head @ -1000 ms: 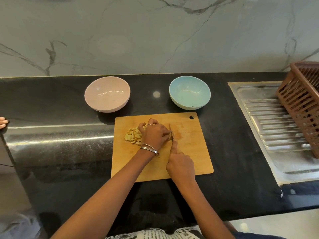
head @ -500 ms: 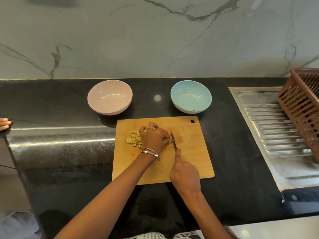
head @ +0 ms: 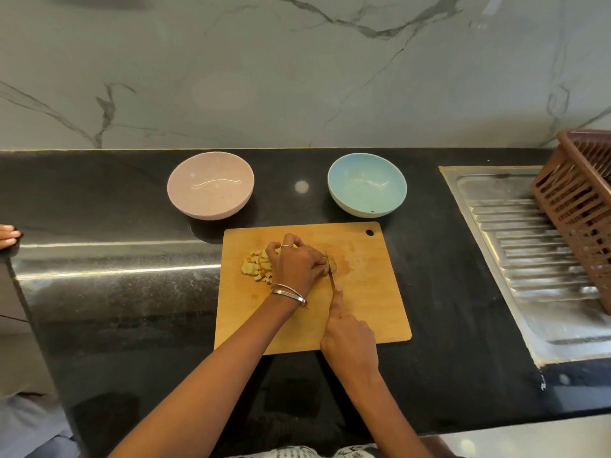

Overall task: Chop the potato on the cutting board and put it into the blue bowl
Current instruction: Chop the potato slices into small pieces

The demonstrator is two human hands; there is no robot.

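A wooden cutting board (head: 370,302) lies on the black counter. A pile of chopped potato pieces (head: 256,267) sits on its left part. My left hand (head: 296,262), fingers curled, holds down the uncut piece of potato (head: 332,266), which it mostly hides. My right hand (head: 350,342) grips a knife (head: 331,271) with the forefinger along the spine. The blade stands on the potato right beside my left fingers. The blue bowl (head: 367,185) stands empty behind the board's right end.
A pink bowl (head: 210,185) stands behind the board's left end. A steel sink drainboard (head: 515,246) lies to the right, with a brown plastic basket (head: 582,206) on it. Another person's fingers (head: 8,234) rest on the counter's left edge. A marble wall rises behind.
The knife has moved slightly along the potato beside my left fingers in the cutting motion. The head camera has tilted a little, shifting the scene down in view.
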